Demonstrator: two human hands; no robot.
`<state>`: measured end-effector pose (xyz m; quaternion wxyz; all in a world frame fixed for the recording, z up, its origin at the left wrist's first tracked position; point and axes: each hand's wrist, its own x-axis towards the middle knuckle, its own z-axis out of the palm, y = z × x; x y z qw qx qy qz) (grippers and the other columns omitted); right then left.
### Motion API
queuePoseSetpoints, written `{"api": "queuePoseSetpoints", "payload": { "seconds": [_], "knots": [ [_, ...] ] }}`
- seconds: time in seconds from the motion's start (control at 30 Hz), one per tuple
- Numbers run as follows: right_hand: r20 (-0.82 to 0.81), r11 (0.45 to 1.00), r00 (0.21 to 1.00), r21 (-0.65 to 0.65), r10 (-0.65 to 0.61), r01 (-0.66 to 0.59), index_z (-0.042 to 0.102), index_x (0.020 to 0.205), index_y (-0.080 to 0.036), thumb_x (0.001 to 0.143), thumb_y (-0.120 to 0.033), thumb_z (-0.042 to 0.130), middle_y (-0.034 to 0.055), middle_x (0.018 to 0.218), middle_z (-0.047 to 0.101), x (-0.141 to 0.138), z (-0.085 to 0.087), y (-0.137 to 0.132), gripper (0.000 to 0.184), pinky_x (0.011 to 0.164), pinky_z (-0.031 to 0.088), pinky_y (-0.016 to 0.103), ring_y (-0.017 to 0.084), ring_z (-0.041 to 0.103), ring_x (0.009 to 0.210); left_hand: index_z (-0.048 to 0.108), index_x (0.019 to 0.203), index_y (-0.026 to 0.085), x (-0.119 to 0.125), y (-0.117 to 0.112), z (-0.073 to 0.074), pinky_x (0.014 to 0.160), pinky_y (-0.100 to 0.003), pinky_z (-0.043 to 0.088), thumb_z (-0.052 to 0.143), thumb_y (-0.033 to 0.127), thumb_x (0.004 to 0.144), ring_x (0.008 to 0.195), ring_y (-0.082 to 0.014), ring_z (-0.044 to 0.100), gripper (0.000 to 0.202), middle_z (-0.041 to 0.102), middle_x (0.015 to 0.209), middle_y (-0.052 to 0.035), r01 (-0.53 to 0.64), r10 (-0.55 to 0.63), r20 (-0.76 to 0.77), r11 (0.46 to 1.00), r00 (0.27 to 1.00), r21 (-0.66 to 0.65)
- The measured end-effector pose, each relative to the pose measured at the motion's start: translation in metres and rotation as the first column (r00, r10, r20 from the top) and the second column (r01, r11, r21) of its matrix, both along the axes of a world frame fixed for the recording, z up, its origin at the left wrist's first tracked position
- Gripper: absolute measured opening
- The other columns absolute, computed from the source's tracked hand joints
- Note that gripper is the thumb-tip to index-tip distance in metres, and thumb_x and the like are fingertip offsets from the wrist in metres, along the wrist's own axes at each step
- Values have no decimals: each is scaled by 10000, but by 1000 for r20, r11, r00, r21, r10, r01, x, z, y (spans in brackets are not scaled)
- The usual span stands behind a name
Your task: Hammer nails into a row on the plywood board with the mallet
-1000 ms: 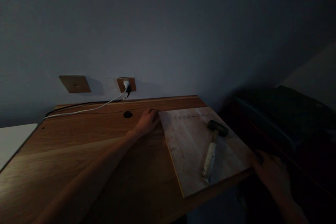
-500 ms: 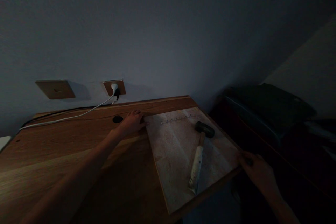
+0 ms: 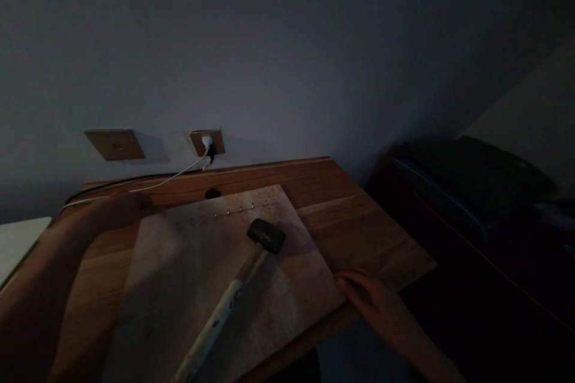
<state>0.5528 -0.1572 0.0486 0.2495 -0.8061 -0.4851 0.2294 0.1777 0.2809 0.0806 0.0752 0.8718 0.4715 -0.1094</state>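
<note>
Fingers (image 3: 354, 287) on board (image 3: 188, 269) corner, mallet (image 3: 233, 293) atop

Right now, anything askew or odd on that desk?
Yes: the pale board lies skewed on the desk, its near corner over the front edge by the right hand. A mallet lies loose across it. Left hand sits at its far corner.

Mallet (image 3: 233, 293) lies on board (image 3: 179, 263); L hand (image 3: 123, 206), R hand (image 3: 366, 299) at its corners.
</note>
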Motion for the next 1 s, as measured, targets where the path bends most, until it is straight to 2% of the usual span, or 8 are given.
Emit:
{"api": "queuePoseSetpoints", "payload": {
  "seconds": [0.1, 0.27, 0.33, 0.43, 0.57, 0.77, 0.83, 1.0],
  "knots": [
    [54, 997, 996, -3, 74, -74, 774, 1066, -201, 993, -414, 474, 113, 1114, 761, -12, 5, 12, 376, 976, 511, 402, 274, 703, 1067, 755, 923, 189, -19, 4, 3, 809, -270, 437, 393, 510, 900, 926, -238, 679, 484, 772, 962, -56, 16, -18, -114, 1000, 993, -18],
    [77, 991, 989, -43, 127, -124, 784, 958, -226, 1019, -382, 447, 100, 1015, 769, -21, 14, 14, 377, 894, 531, 389, 270, 719, 971, 759, 1029, 239, -17, 2, 7, 879, -245, 411, 387, 497, 918, 978, -213, 654, 466, 765, 1025, 22, 19, -21, -71, 999, 997, -32],
    [71, 990, 989, -61, 129, -125, 780, 989, -232, 1020, -375, 457, 93, 1038, 772, -24, 18, 11, 355, 910, 528, 394, 271, 717, 987, 763, 1037, 253, -15, 1, 7, 880, -239, 410, 419, 511, 905, 965, -205, 652, 449, 762, 1033, 37, 12, -15, -62, 999, 998, -45],
    [62, 987, 988, -87, 139, -134, 770, 1054, -234, 1023, -342, 459, 87, 1070, 771, -27, 22, 8, 331, 937, 514, 404, 268, 712, 1016, 763, 1017, 245, -15, 4, 3, 890, -250, 407, 433, 487, 890, 965, -206, 653, 429, 763, 1008, 25, 29, -31, -31, 998, 999, -47],
    [55, 984, 987, -107, 150, -143, 769, 1039, -226, 1032, -319, 438, 90, 1047, 769, -29, 23, 10, 344, 920, 511, 404, 263, 715, 999, 753, 946, 243, -19, 9, -4, 881, -259, 416, 430, 523, 843, 944, -209, 647, 440, 759, 967, 32, 46, -44, 36, 997, 998, -59],
    [69, 981, 985, -131, 156, -146, 757, 1021, -209, 1029, -287, 424, 92, 1031, 764, -33, 28, 14, 342, 903, 512, 405, 261, 718, 981, 717, 798, 275, -17, 5, -2, 871, -308, 448, 481, 563, 740, 864, -235, 626, 377, 728, 811, 32, 27, -13, 192, 997, 981, -75],
    [71, 982, 986, -122, 150, -141, 756, 1008, -212, 1025, -277, 425, 93, 1028, 768, -33, 28, 14, 338, 897, 514, 391, 253, 719, 971, 703, 773, 273, -14, 2, 0, 849, -297, 451, 479, 540, 736, 842, -232, 625, 351, 714, 792, 31, 6, 3, 166, 999, 986, -53],
    [75, 986, 987, -104, 140, -132, 746, 1000, -225, 1026, -288, 426, 81, 1028, 770, -31, 22, 13, 326, 919, 510, 391, 248, 719, 964, 723, 865, 233, -11, -3, 2, 798, -259, 448, 446, 434, 829, 834, -202, 652, 344, 742, 890, 16, -11, 13, 87, 1000, 996, -22]
  ]
}}
